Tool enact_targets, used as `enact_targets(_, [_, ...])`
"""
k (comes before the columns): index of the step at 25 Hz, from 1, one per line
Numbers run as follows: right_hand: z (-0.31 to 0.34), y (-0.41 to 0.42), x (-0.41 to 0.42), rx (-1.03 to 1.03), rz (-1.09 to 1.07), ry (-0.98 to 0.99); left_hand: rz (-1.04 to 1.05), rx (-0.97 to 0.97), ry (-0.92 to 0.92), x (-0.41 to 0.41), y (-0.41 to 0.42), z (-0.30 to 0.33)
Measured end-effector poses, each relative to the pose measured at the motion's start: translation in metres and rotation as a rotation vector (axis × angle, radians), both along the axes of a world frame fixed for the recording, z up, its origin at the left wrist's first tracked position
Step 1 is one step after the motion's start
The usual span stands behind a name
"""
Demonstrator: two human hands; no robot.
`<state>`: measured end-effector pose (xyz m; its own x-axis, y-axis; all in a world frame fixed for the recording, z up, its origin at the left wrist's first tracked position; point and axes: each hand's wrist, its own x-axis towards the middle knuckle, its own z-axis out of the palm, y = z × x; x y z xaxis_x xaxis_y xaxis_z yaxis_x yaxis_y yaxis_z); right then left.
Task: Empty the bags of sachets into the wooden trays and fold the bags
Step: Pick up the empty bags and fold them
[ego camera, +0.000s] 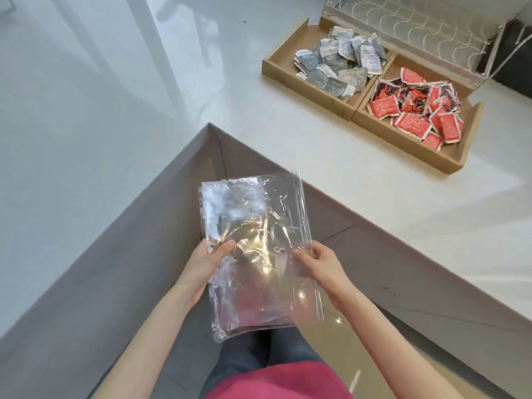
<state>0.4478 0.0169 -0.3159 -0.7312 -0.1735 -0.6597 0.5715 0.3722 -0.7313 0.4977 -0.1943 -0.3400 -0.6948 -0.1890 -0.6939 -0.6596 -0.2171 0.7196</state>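
Trays: grey sachets (336,63) and red sachets (414,108) already lie in the two wooden trays (403,136).
Bags: clear plastic bags (259,249), emptied, are held above the lap.
Hands: left hand (205,264) and right hand (319,262) are each pinched on an edge.
Left: folding is judged unfinished.

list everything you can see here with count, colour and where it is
wooden trays: two, light brown, side by side on the counter, upper right
grey sachets: a pile, grey and white, in the left tray
red sachets: a pile, red with black and white, in the right tray
clear rack: one, transparent, behind the trays
counter: one, white top with grey sides, corner pointing at the person
plastic bags: clear, empty, apparently more than one stacked, held in front of the body
left hand: one, gripping the bags' left edge
right hand: one, fingers pinching the bags' right edge
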Motion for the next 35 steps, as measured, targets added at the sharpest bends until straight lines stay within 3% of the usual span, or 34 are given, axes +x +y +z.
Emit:
enact_targets(6, [-0.054,-0.018,-0.013,0.078,0.120,-0.069,0.047,-0.057,-0.036,0.008,-0.006,-0.054])
enact_targets(10, [-0.110,-0.034,-0.031,0.106,0.117,-0.178,0.160,-0.066,-0.177,0.000,-0.014,-0.107])
enact_targets(22, [-0.324,-0.052,-0.065,0.241,0.180,-0.311,0.127,-0.125,-0.324,-0.017,-0.018,-0.297])
enact_targets(28, [-0.396,-0.061,-0.090,0.267,0.190,-0.406,0.160,-0.174,-0.338,-0.040,-0.023,-0.374])
enact_targets(35, [-0.447,-0.075,-0.105,0.273,0.232,-0.433,-0.178,-0.361,-0.392,-0.058,-0.025,-0.423])
